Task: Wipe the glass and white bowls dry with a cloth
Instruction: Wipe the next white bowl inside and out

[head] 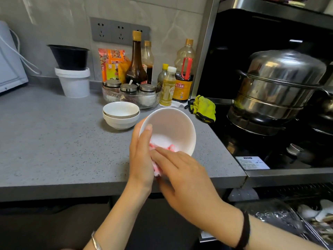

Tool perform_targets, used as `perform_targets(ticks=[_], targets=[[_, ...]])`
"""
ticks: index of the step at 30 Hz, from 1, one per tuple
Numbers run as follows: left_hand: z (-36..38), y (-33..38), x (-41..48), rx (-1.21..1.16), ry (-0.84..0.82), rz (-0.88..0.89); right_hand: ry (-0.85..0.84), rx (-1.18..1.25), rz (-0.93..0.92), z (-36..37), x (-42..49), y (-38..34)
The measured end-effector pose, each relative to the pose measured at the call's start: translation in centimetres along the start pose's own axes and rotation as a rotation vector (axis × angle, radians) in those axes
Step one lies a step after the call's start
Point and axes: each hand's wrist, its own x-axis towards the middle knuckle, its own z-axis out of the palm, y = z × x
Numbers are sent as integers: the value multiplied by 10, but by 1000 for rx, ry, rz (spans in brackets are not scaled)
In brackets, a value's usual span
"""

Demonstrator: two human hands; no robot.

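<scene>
A white bowl (171, 127) is tilted toward me above the grey countertop (54, 138). My left hand (142, 156) grips its left rim, thumb inside. My right hand (182, 175) presses a pink and white cloth (157, 159) into the bowl's lower inside, fingers curled round the cloth. Two more white bowls (121, 114) sit stacked on the counter just behind and to the left. A glass bowl (131, 98) stands behind them and holds three lidded jars.
Sauce and oil bottles (183, 73) and snack packets line the wall. A white bucket with a black tub (72, 69) stands at the back left. A yellow-green rag (205, 108) lies by the black stove, where a steel steamer pot (277, 87) sits.
</scene>
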Motion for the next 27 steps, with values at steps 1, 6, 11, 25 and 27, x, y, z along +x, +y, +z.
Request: perform_targets(ticks=[1, 6, 11, 25, 27], targets=[[-4, 1, 2, 24, -23, -15, 1, 10, -36, -2, -1, 6], [-15, 10, 5, 167, -178, -113, 23, -341, -343, -17, -3, 52], [-2, 2, -5, 61, -141, -38, 115, -405, -267, -15, 6, 37], [-8, 13, 12, 328, -188, 4, 8, -700, -434, -21, 7, 75], [-5, 13, 11, 303, -160, 32, 47, -675, -359, -12, 1, 65]])
